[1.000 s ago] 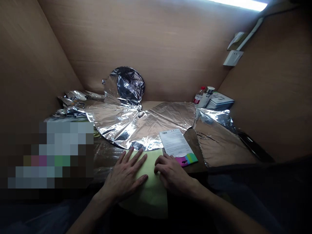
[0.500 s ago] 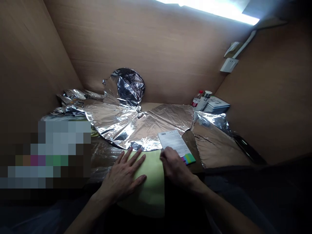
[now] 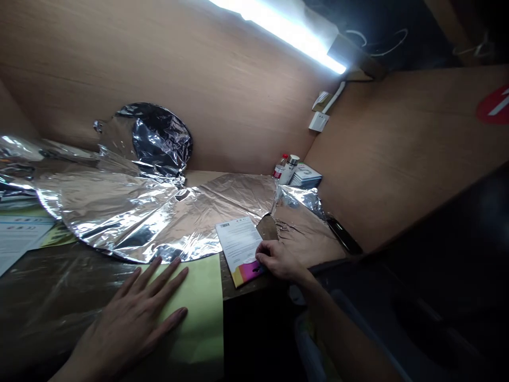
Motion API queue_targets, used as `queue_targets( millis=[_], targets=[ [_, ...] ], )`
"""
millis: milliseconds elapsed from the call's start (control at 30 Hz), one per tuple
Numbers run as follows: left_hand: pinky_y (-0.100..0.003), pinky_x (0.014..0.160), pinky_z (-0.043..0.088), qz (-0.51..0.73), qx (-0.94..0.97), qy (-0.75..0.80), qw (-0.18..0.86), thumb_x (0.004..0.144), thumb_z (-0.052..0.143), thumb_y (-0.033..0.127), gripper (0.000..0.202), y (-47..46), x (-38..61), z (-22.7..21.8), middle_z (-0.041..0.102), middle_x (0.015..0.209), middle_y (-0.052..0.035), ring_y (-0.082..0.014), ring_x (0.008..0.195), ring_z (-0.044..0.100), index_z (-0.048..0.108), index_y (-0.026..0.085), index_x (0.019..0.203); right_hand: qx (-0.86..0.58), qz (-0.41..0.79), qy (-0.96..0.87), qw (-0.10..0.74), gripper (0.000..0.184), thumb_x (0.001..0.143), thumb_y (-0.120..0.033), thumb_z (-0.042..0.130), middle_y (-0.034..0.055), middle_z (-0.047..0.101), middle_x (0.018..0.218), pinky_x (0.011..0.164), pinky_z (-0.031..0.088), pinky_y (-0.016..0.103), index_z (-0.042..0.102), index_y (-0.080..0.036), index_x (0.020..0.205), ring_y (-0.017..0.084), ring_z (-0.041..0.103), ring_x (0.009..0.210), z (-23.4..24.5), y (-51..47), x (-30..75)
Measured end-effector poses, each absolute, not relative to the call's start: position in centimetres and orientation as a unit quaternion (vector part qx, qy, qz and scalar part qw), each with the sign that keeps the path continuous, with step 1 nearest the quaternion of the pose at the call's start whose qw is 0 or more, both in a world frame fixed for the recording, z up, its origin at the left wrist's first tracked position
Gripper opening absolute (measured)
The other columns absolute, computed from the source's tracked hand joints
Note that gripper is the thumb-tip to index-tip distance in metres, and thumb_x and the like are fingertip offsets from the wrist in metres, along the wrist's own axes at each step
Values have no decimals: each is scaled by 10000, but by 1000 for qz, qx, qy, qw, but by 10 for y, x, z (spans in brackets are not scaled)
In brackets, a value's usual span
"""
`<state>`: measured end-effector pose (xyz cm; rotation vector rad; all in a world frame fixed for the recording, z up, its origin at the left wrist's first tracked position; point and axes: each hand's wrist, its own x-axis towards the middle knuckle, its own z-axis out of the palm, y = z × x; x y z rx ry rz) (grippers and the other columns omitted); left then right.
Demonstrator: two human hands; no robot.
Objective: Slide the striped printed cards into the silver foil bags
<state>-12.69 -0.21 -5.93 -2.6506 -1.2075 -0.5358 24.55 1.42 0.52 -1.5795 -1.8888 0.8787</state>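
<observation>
Two containers were seen near the far corner of the desk, right of centre: a small plastic bottle with a red cap and a white bottle with a metal cap. What was inside either could not be made out. A stack of white boxes was placed just beside them. A large creased sheet of aluminium foil was spread across the desk, and a crumpled foil disc was propped against the back wall at upper left. Printed papers were cut off by the left edge of the frame, and a dark strip lay along the right wall, too dim to be identified.

The left hand was laid palm down with its fingers spread wide on a pale green sheet, which lay at lower centre with its far edge against the foil. The right hand was kept narrow, its fingers curled, and their tips were placed on the lower corner of a printed leaflet. Whether the leaflet was gripped could not be told.
</observation>
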Motion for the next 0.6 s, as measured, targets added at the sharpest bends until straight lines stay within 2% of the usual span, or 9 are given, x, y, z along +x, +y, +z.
queue_targets(
  millis=[200,400,500,567,600],
  targets=[
    [-626,1169,385,-101,-892,-441,19,933,529,705,735,5,-130,-53,387,1649,26,-418,1536,332,370,412,1588,-607,259,-714,235,98,892,-187,616,30,748,843,702,431,256,707,-177,857,171,663,786,-1,15,245],
    [-624,1154,422,-27,-876,-476,-69,869,556,772,741,16,-124,-25,474,1605,-21,-432,1501,398,548,378,1496,-633,216,-712,213,53,890,-245,701,30,752,858,680,407,265,693,-197,868,179,670,788,-8,9,236],
    [-685,1144,397,-20,-862,-504,-46,865,615,692,672,18,-108,-10,593,1515,-75,-477,1452,451,662,305,1412,-643,184,-717,198,120,904,-299,718,41,737,901,686,401,276,657,-200,932,194,661,809,-6,8,235],
    [-726,1159,344,-70,-851,-520,18,872,663,585,614,15,-85,-4,594,1508,-131,-511,1482,384,706,218,1363,-651,153,-719,188,273,881,-368,759,75,723,1019,731,416,290,631,-192,1045,224,661,900,-3,8,238],
    [-711,1175,336,-107,-849,-515,46,892,666,527,589,12,-70,-4,566,1531,-155,-501,1504,351,700,178,1365,-659,140,-716,183,356,876,-407,768,100,706,1092,765,425,300,615,-185,1108,244,658,963,-2,8,240]
  ],
)
